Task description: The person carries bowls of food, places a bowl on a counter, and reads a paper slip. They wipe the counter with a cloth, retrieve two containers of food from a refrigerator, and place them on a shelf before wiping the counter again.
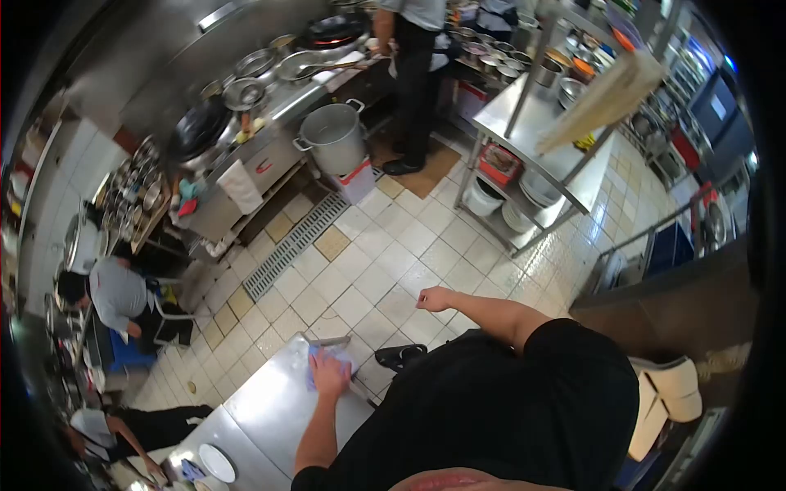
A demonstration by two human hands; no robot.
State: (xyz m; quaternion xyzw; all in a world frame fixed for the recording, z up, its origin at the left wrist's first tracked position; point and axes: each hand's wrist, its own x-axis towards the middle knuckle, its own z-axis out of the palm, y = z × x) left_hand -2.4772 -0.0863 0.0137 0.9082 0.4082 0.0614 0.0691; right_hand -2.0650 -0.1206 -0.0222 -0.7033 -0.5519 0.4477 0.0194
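My left hand [329, 378] presses a bluish-purple cloth [315, 365] against the corner of a stainless steel table [270, 393]. Its fingers are bent over the cloth, and part of the cloth shows on both sides of the hand. My right hand [435, 299] hangs in the air over the tiled floor, away from the table. Its fingers are curled in, and no object shows in it. Further along the same table lies a white plate [217, 463], with a small blue-and-white item [192, 470] beside it.
A large pot [331, 135] stands near the woks [201, 129]. A person in dark trousers [416, 90] works at the stove; others are at the left and lower left. A steel shelf table [565, 176] stands ahead. A floor drain grate [296, 245] crosses the tiles.
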